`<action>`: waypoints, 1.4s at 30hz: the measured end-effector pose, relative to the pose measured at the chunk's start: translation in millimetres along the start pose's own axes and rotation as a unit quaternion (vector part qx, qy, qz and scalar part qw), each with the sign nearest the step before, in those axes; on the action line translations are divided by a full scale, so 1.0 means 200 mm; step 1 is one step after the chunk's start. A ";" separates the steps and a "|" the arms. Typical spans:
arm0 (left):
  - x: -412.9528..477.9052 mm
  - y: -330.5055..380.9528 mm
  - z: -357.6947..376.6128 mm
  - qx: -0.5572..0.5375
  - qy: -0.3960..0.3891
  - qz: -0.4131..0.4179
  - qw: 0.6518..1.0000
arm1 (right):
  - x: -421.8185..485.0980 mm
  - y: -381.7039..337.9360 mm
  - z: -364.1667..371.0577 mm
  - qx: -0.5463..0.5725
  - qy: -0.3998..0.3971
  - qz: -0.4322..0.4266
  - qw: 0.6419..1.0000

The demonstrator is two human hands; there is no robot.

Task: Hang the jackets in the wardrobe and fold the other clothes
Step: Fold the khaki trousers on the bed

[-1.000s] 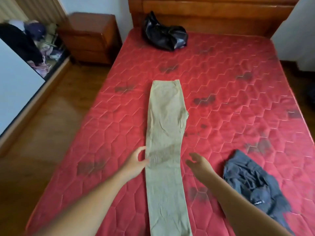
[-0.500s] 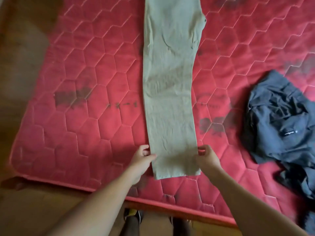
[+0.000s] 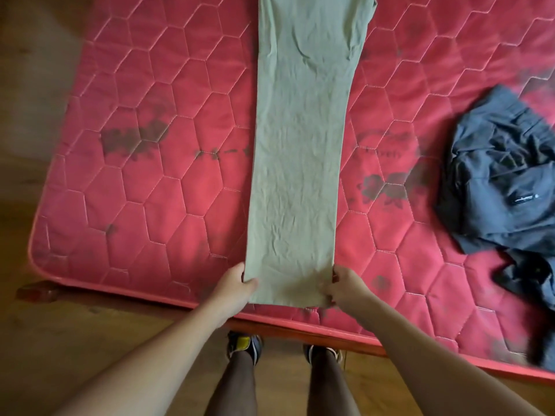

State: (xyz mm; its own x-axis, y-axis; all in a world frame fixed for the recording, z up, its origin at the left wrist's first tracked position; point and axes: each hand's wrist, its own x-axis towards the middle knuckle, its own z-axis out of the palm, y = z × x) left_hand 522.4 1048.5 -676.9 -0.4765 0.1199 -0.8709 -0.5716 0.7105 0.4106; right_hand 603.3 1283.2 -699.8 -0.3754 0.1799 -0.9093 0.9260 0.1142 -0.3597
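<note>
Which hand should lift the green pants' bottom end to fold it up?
Neither alone, probably both. The left hand pinches the left corner of the green pants, and the right hand pinches the right corner. If only one, the left: the dark clothes crowd the right side.

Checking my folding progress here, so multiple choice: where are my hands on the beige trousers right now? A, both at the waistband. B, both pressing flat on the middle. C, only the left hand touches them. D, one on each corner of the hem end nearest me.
D: the left hand and right hand each pinch a corner of the beige trousers at the near end.
</note>
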 end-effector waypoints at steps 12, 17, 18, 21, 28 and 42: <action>0.08 -0.10 -0.05 0.112 0.033 0.082 0.990 | -0.10 0.01 0.14 -0.017 0.086 -0.067 0.994; 0.02 -0.08 -0.09 0.063 0.000 0.115 0.991 | -0.16 -0.04 0.12 0.061 0.033 -0.042 0.997; 0.01 -0.04 -0.13 0.037 -0.017 0.108 0.993 | -0.17 -0.07 0.08 0.100 0.012 -0.028 0.995; -0.01 0.14 -0.31 -0.045 -0.078 0.107 0.990 | -0.20 -0.18 -0.08 0.146 -0.069 -0.035 0.986; 0.15 0.37 -0.46 0.181 0.016 0.329 0.927 | -0.07 -0.31 -0.24 -0.165 0.102 -0.352 0.916; 0.66 0.74 -0.42 -0.183 -0.137 0.096 0.969 | 0.42 -0.80 -0.39 0.289 -0.117 -0.063 0.948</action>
State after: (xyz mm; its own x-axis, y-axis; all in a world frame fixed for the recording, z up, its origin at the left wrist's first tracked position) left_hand 318.6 1111.2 -709.2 -0.4317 0.4400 -0.7874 -0.7125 0.3690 0.5968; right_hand 420.0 1356.1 -702.7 -0.5275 -0.0301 -0.8490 0.7672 -0.4460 -0.4609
